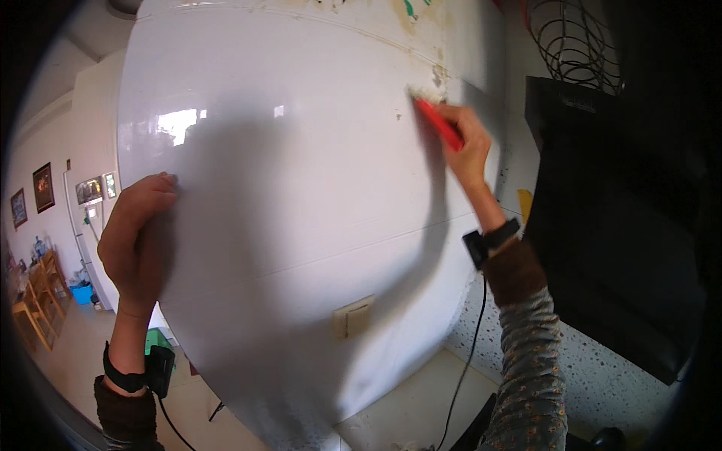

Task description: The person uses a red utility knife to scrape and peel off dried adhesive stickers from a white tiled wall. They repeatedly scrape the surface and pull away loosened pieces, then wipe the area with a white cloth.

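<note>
My right hand [468, 138] grips a red-handled tool [441, 123] against the upper right of a white tiled wall [338, 163]. The tool's working end is blurred, so I cannot tell whether it is a brush or a scraper. Rough, discoloured residue [437, 76] marks the wall around that end, and brownish stains run along the seam above. My left hand [135, 231] is at the wall's left edge, fingers bent around towards its face, with no tool visible in it. Both wrists wear black strapped devices with cables.
A wall switch [353, 317] sits low on the wall. To the right stand a large black panel [615, 225], a coiled wire rack [575, 45] and a speckled surface [592, 361]. Wooden chairs [42, 287], a blue bin [82, 293] and a green container [158, 340] are at the left.
</note>
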The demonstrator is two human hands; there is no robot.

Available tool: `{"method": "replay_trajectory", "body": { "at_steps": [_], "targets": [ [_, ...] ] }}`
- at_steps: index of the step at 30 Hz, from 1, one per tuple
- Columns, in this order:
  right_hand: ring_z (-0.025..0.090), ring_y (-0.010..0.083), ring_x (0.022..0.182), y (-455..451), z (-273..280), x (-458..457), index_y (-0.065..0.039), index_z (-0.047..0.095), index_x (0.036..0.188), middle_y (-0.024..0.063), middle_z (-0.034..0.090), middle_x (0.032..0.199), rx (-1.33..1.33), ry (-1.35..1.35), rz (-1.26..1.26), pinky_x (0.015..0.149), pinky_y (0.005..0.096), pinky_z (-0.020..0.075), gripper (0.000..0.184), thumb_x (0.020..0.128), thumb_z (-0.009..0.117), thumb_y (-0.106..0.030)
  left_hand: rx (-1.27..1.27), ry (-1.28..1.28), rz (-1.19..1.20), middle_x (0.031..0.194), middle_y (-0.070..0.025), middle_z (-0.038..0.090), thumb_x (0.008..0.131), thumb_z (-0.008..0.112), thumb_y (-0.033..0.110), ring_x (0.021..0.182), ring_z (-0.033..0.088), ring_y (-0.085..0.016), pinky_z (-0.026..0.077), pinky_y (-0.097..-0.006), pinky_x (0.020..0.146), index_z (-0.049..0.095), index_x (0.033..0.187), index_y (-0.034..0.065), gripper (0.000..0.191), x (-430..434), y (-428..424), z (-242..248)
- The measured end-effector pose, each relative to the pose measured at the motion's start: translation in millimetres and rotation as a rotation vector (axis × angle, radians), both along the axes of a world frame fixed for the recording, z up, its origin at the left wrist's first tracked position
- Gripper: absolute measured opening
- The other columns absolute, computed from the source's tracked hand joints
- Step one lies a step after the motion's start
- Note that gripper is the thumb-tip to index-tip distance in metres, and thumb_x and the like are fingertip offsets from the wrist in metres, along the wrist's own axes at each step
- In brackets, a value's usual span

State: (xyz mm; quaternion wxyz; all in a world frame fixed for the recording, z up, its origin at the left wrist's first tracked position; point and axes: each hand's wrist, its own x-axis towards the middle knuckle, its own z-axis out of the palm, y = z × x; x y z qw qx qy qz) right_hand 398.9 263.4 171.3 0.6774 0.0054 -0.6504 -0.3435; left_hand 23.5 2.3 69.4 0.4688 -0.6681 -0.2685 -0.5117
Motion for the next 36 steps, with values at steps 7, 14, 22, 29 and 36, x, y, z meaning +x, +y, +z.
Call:
{"method": "replay_trajectory", "body": {
  "at_steps": [7, 14, 22, 29, 36],
  "targets": [
    [0.069, 0.0268, 0.095, -10, 0, -9, -0.009, 0.072, 0.099, 0.0077, 0.071, 0.102, -0.103, 0.08, -0.054, 0.083, 0.0321, 0.0555, 0.034, 0.073, 0.067, 0.011, 0.008, 0.015, 0.065, 0.108, -0.0176, 0.069, 0.09, 0.054, -0.011, 0.103, 0.068, -0.03, 0.053, -0.0368, 0.094, 0.065, 0.101, -0.0026, 0.018, 4, -7, 1],
    [0.069, 0.0264, 0.089, -14, 17, -17, -0.012, 0.071, 0.1, 0.0033, 0.07, 0.099, -0.073, 0.171, -0.065, 0.077, 0.0321, 0.0548, 0.029, 0.077, 0.066, 0.006, 0.028, 0.007, 0.11, 0.106, -0.0167, 0.069, 0.087, 0.056, -0.013, 0.104, 0.068, -0.029, 0.052, -0.0384, 0.095, 0.065, 0.101, -0.002, 0.02, 4, -10, 1],
    [0.069, 0.0266, 0.097, 11, -23, -5, -0.007, 0.071, 0.102, 0.0072, 0.071, 0.105, -0.07, 0.018, -0.076, 0.083, 0.031, 0.0548, 0.036, 0.072, 0.066, 0.013, 0.036, 0.012, 0.137, 0.108, -0.0163, 0.069, 0.085, 0.056, -0.015, 0.106, 0.067, -0.029, 0.052, -0.0381, 0.097, 0.065, 0.103, -0.0008, 0.025, -6, -6, -6],
    [0.068, 0.027, 0.093, -6, -22, -2, -0.007, 0.07, 0.102, 0.0077, 0.07, 0.101, -0.163, 0.018, -0.017, 0.08, 0.031, 0.055, 0.034, 0.073, 0.067, 0.011, -0.091, -0.018, 0.093, 0.108, -0.0163, 0.069, 0.086, 0.056, -0.014, 0.104, 0.068, -0.028, 0.053, -0.038, 0.094, 0.066, 0.107, -0.0001, 0.027, 18, -7, 13],
    [0.068, 0.0261, 0.091, -20, -102, -1, -0.005, 0.069, 0.101, 0.0084, 0.069, 0.102, -0.454, 0.122, 0.127, 0.08, 0.0303, 0.0537, 0.034, 0.071, 0.064, 0.012, -0.115, 0.276, 0.036, 0.1, -0.0129, 0.07, 0.096, 0.058, 0.007, 0.078, 0.068, -0.029, 0.055, -0.0363, 0.07, 0.063, 0.116, 0.0065, 0.021, 161, 80, 99]
  ]
}}
